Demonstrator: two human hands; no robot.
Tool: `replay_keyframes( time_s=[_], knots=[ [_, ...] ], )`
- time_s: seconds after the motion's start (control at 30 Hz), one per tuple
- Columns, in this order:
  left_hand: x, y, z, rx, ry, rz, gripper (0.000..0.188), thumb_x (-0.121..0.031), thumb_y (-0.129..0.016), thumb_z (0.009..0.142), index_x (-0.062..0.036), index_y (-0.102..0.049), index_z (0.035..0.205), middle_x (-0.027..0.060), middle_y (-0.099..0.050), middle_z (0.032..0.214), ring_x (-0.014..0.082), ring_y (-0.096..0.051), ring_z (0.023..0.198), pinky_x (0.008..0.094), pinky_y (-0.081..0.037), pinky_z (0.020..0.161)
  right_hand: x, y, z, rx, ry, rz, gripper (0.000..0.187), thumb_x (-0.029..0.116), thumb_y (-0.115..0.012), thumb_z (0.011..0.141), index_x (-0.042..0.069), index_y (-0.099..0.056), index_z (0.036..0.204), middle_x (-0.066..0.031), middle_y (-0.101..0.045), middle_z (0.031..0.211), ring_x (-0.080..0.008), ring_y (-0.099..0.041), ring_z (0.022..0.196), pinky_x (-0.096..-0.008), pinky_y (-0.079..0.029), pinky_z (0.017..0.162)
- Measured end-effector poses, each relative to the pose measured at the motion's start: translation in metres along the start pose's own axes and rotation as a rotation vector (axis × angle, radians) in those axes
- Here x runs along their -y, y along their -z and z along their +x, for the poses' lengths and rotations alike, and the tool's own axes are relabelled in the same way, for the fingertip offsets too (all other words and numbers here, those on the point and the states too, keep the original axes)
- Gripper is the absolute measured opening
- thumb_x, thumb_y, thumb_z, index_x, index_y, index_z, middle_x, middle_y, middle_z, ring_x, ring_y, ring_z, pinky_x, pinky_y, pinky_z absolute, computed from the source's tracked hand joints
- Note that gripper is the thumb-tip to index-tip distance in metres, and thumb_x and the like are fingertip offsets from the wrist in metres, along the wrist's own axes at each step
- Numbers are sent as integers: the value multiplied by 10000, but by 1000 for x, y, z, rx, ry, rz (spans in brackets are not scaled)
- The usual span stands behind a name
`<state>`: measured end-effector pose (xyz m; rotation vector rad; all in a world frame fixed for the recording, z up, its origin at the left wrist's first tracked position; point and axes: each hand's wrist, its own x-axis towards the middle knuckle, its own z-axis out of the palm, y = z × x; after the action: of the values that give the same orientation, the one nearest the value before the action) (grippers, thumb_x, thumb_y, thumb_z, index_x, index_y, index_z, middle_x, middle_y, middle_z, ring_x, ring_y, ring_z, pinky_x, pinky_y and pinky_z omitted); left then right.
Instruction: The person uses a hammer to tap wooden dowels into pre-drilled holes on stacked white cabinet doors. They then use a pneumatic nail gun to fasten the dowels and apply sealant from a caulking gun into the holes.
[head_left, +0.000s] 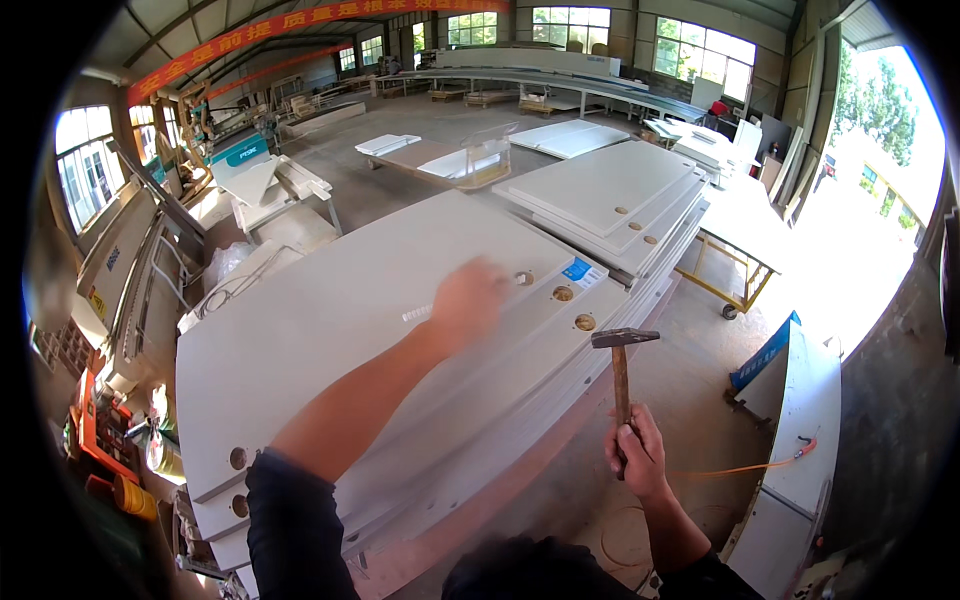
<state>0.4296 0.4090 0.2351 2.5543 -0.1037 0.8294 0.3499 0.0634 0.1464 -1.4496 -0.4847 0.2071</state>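
My right hand (pixel 638 450) is closed round the wooden handle of a hammer (pixel 622 365), its metal head upright at the top, beside the stack's near right edge. My left hand (pixel 472 303) is over the top white panel (pixel 330 290), smeared by motion, so its fingers cannot be made out. Just right of that hand is a round hole (pixel 523 278) in the panel, with something small and pale at it. A short ridged white strip (pixel 417 313) lies by my left wrist. Panels lower in the stack show more round holes (pixel 563 293), and a blue-and-white label (pixel 580 270) sits near the corner.
A second stack of white panels (pixel 610 185) adjoins at the far right. Beyond it stands a wheeled yellow-framed cart (pixel 735 275). An orange cord (pixel 725 471) runs to a pale cabinet-like panel (pixel 790 450) at right. Tools and a yellow bucket (pixel 135 497) stand at the left.
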Motion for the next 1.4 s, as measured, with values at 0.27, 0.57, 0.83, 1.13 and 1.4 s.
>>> replay_keyframes(
  time_s=[0.27,0.57,0.83,1.13,1.4],
  knots=[
    [9,-49,33,-13,114,-72,81,-138,-736,949,-60,-755,950,104,-730,974,318,-696,867,431,-552,766,47,31,45,-86,108,-311,495,84,-473,1083,37,-458,1575,-37,-645,807,-77,-516,612,-254,-453,600],
    [13,-52,47,35,115,7,83,-155,-739,934,-75,-759,938,81,-706,954,305,-697,885,424,-559,779,56,40,204,187,437,-739,539,75,-477,1104,164,-475,1636,-59,-628,815,-135,-532,694,-301,-511,743],
    [8,-51,43,51,117,79,75,-142,-742,922,-73,-760,945,78,-698,951,303,-696,873,420,-561,770,61,52,239,334,408,-768,521,57,-516,1089,174,-533,1597,-118,-558,792,-182,-500,716,-316,-496,791],
    [6,-50,44,27,93,21,54,-104,-745,914,-78,-758,959,84,-692,935,317,-690,837,421,-553,754,59,62,256,401,426,-729,504,84,-517,1099,182,-530,1593,-170,-664,873,-211,-471,653,-305,-489,718],
    [7,-50,45,27,61,46,58,-118,-728,929,-78,-757,958,95,-674,910,326,-676,837,428,-544,757,80,56,258,473,339,-862,494,101,-510,1101,183,-535,1588,-209,-735,1076,-253,-549,653,-358,-529,753]
  ],
)
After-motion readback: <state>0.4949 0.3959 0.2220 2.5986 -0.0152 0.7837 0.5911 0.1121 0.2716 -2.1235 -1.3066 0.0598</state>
